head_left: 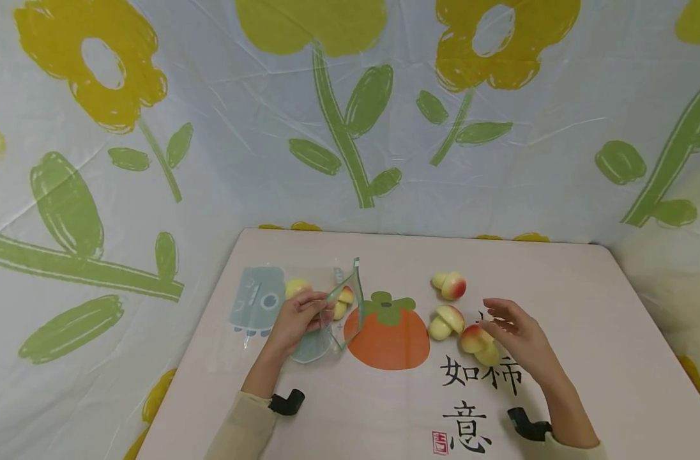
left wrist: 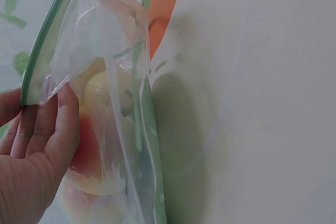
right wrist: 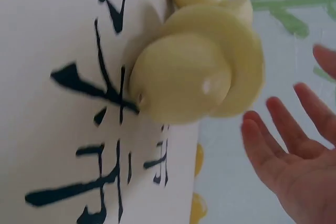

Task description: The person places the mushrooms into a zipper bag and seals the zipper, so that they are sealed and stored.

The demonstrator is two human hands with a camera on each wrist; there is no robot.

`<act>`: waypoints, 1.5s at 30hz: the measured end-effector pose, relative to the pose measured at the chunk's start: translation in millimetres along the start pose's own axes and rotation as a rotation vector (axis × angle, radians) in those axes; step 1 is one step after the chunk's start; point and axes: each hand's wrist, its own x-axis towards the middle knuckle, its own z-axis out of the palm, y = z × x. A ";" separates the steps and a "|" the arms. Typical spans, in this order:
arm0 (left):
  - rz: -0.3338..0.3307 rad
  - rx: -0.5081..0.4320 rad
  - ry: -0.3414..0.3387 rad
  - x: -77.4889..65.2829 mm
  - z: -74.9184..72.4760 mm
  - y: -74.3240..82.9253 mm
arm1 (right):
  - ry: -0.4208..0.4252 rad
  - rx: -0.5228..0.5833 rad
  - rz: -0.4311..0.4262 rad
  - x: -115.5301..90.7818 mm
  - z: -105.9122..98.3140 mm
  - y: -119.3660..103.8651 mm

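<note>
My left hand (head_left: 298,319) pinches the open mouth of a clear zip bag (left wrist: 152,177) by its green-edged rim. Inside the bag lie toy mushrooms, yellow with red-tinted caps; one mushroom (head_left: 342,303) shows near the opening, and the left wrist view shows others stacked behind the film. At the right, my right hand (head_left: 517,332) hovers with fingers spread and loosely bent, holding nothing. Closest to its fingertips is a mushroom (head_left: 478,344), which fills the middle of the right wrist view, stem end toward the camera. Two more, a mushroom (head_left: 446,322) and a farther mushroom (head_left: 450,285), rest beyond it.
The pale table mat (head_left: 384,409) carries a printed orange persimmon (head_left: 387,338) and black characters (head_left: 465,428). A flower-patterned cloth (head_left: 223,128) hangs behind the table and along its left side. Each wrist wears a black camera mount (head_left: 287,402).
</note>
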 end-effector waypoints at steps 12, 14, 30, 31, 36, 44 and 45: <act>0.023 -0.003 -0.014 2.9 2.4 1.1 | -0.252 0.020 0.147 -4.0 -3.8 27.3; 0.019 -0.003 -0.017 3.0 2.6 1.3 | -0.252 0.003 0.144 -4.9 -3.8 28.1; 0.016 0.007 -0.013 2.0 0.7 -1.4 | -0.258 0.041 0.145 -9.0 -6.8 30.8; 0.015 0.005 -0.013 1.5 0.7 -1.2 | -0.256 0.042 0.147 -9.1 -6.1 31.0; 0.007 -0.005 -0.008 -0.3 0.9 0.4 | -0.249 0.036 0.155 -8.5 -2.3 31.9; 0.004 0.011 0.004 -1.2 0.6 -0.3 | -0.225 0.028 0.153 -7.8 0.1 33.6; 0.003 0.013 0.006 -1.0 0.3 -0.8 | -0.224 0.032 0.155 -7.7 0.2 33.7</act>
